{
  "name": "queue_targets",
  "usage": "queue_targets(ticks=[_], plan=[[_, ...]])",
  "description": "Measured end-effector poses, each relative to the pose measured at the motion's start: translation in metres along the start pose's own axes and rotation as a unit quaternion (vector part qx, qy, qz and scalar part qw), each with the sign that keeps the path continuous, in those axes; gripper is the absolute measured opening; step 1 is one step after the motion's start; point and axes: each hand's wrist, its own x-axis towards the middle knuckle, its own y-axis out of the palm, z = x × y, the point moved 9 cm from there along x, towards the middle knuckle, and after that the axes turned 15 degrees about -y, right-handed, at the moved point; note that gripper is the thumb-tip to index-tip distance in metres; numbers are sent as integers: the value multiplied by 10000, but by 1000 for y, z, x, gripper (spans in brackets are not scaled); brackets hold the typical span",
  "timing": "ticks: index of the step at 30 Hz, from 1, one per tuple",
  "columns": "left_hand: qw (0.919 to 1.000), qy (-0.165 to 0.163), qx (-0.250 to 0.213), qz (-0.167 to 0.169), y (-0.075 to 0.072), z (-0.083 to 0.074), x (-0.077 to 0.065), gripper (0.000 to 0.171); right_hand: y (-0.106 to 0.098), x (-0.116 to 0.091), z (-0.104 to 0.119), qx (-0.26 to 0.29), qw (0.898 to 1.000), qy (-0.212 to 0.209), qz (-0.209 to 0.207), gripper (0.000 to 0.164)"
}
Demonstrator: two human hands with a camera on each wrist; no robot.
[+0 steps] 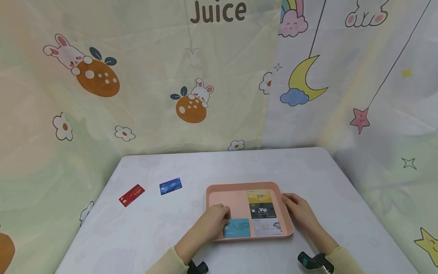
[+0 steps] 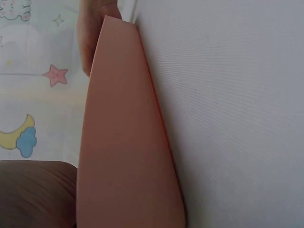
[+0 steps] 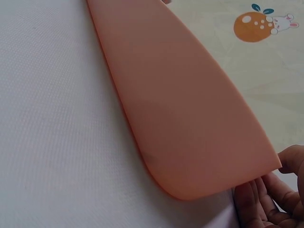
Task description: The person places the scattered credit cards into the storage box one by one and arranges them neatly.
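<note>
A pink tray (image 1: 236, 201) lies on the white table. Yellow (image 1: 259, 196), dark green (image 1: 262, 210) and silver-white (image 1: 267, 227) cards form a column in its right part. Beside the silver one lies a light blue VIP card (image 1: 237, 228), near the front rim. My left hand (image 1: 212, 220) reaches over the tray's left front, its curled fingers pinching that card's left end; the fingertips are partly hidden. With my right hand (image 1: 301, 210) I grip the tray's right rim. The right wrist view shows the fingers (image 3: 273, 204) against the tray's end wall (image 3: 204, 156).
Left of the tray, a red VIP card (image 1: 131, 195) and a dark blue VIP card (image 1: 170, 186) lie apart on the table (image 1: 164, 228). Printed cloth (image 1: 154, 57) hangs behind and along both sides. Black straps with wrist devices (image 1: 315, 261) sit by the sleeves.
</note>
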Motion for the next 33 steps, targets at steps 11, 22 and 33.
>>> queue_targets(ticks=[11,22,33], plan=[[9993,128,-166,-316,-11,-3,-2,5,-1,0,-1,-52,10000,50,-12,57],[9988,207,-116,-433,-12,0,-1,4,1,-1,1,-52,10000,69,-18,56],[9966,319,-64,-757,-29,10,-5,5,0,-1,-1,-1,10000,66,-30,59]])
